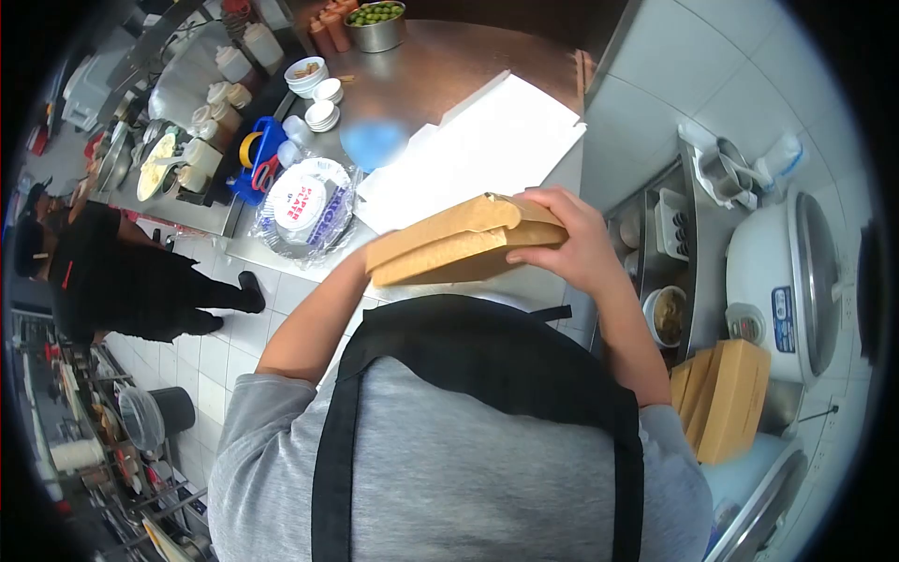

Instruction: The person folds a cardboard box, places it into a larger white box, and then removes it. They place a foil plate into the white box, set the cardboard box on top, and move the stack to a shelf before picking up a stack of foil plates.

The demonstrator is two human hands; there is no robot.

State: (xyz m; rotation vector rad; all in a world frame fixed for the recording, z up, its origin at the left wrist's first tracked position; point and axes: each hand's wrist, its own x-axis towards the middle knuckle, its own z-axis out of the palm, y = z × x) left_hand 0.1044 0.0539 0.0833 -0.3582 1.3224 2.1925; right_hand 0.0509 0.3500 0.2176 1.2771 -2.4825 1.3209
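Note:
A brown cardboard box [449, 248], tilted, is held up in front of my apron. My right hand [573, 239] grips its right end, with the thumb at the near side and the fingers over the top. At the box's left end is my left forearm; the left hand itself is hidden behind the box. Beyond the box, a large white cardboard sheet or open box [487, 140] lies on the metal table [459, 56]. Wrapped paper plates [304, 211] lie to the left, near a blurred blue round object [372, 143].
Small white bowls [321, 115], a blue tape dispenser [267, 155] and squeeze bottles [232, 64] stand at the left. A person in black [122, 272] is further left. At the right are a large white cooker [768, 272] and more brown boxes [730, 398].

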